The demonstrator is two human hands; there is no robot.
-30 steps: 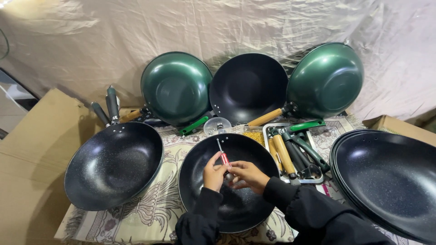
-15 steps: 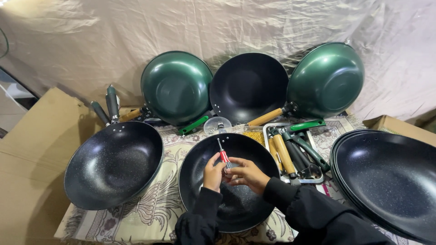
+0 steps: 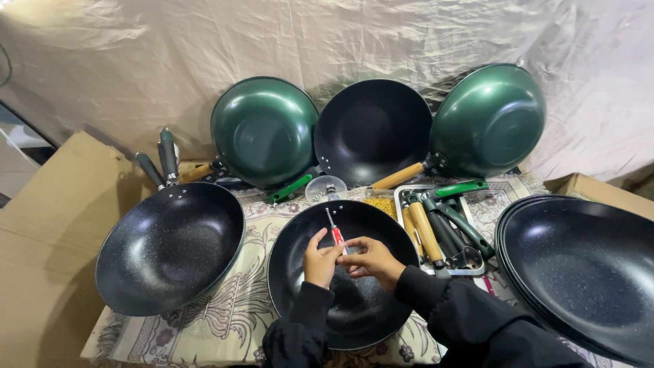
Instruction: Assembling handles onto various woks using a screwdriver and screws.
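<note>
- The left hand (image 3: pixel 319 259) pinches the red handle of a small screwdriver (image 3: pixel 335 233) between thumb and fingers; its grip is closed on the tool, whose metal shaft points up and away towards the far wall of the pan.
- The right hand (image 3: pixel 371 260) meets the left at the bottom of the handle, fingers curled in; whether it also holds something small there, such as a screw, I cannot tell, as the fingertips hide it.
- Both hands hover over the middle of a black wok-like pan (image 3: pixel 340 320) that lies directly in front of the person on the patterned cloth (image 3: pixel 225 320) covering the surface.
- To do this well, I judge the tool wants a firm pinch low on the handle, with the other hand steadying the tip so it does not slip and score the dark coating.
- Keeping the wrists over the bowl seems wise, since anything small that drops then stays in the pan instead of rolling off into the cloth.
- Just right of the pan stands a metal tray (image 3: pixel 471 264) with loose handles (image 3: pixel 426 232), wooden and green ones, near enough to reach without shifting the pan.
- A second black pan (image 3: pixel 167 249) with a handle fitted lies to the left, and a stack of black pans (image 3: pixel 579 272) to the right.
- Two green pans (image 3: pixel 262 129) and a black one lean against the draped backdrop behind.
</note>
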